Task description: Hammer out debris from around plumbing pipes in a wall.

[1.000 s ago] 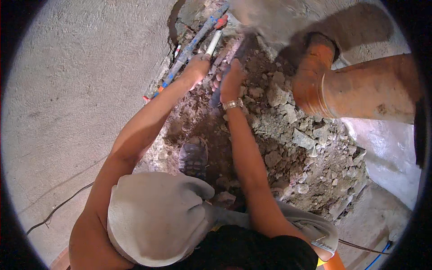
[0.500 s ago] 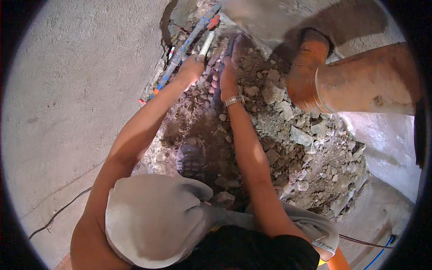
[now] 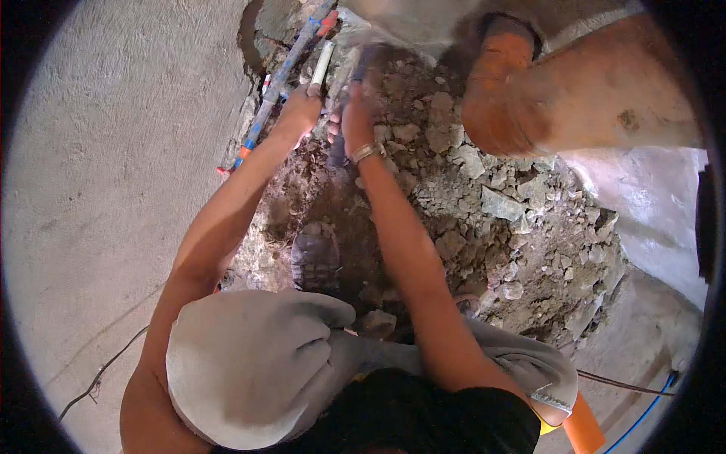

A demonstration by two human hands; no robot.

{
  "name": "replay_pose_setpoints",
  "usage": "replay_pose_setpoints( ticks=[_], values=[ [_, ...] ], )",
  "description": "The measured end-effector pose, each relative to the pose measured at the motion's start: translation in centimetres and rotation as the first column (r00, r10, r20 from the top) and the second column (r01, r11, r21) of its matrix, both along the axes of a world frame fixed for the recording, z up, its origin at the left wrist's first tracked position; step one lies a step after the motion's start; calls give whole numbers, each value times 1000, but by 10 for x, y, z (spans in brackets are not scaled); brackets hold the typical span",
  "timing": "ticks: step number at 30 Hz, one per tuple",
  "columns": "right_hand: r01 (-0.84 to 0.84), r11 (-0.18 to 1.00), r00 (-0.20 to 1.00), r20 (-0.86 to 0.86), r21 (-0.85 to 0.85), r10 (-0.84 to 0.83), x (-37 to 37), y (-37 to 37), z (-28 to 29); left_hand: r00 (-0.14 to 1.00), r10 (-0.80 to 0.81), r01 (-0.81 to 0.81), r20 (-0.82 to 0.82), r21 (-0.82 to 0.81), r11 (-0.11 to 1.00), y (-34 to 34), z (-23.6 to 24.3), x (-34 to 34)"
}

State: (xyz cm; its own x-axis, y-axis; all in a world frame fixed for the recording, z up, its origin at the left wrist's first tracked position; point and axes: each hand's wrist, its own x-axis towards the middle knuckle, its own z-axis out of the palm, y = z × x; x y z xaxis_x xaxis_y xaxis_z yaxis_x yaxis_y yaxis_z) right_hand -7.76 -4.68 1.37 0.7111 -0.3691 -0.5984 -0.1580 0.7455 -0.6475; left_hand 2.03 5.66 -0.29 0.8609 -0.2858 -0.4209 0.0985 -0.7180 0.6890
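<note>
My left hand (image 3: 300,113) is closed round a white cylinder (image 3: 322,64), whose upper end sticks out past my fingers. Close to its right, my right hand (image 3: 354,121) grips a dark, bar-like handle (image 3: 337,153) that runs up beyond my thumb. The handle's far end is smeared by motion, so its kind is unclear. Both hands are over broken earth in a dug-out patch. A grey pipe with blue marks (image 3: 277,85) slants along the left of my left hand, with red pieces near its ends.
Rubble (image 3: 522,227) of stones and soil lies to the right. A thick orange pipe with an elbow (image 3: 491,98) stands at the upper right. Rough concrete (image 3: 113,151) spreads on the left. A dark cable (image 3: 98,374) and a blue line (image 3: 643,424) lie near the lower edges.
The view has shifted, so the pipes, rubble and hands sit farther left and most things higher. Both hands keep hold of the white cylinder and the dark handle.
</note>
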Motion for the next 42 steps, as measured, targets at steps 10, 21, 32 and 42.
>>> replay_pose_setpoints(
  ticks=[10,21,32,42],
  values=[
    [28,996,998,57,79,-33,-22,-10,17,990,90,-93,-105,-33,995,-10,50,-25],
    [47,995,998,29,82,-50,-29,-22,19,994,18,-30,-110,-104,994,-22,37,-9],
    [144,989,986,93,-35,-140,4,-2,24,979,-118,158,169,-248,956,-12,-6,12],
    [181,977,982,75,-111,-173,21,8,15,984,-160,158,78,33,987,-13,-9,21]
  ],
)
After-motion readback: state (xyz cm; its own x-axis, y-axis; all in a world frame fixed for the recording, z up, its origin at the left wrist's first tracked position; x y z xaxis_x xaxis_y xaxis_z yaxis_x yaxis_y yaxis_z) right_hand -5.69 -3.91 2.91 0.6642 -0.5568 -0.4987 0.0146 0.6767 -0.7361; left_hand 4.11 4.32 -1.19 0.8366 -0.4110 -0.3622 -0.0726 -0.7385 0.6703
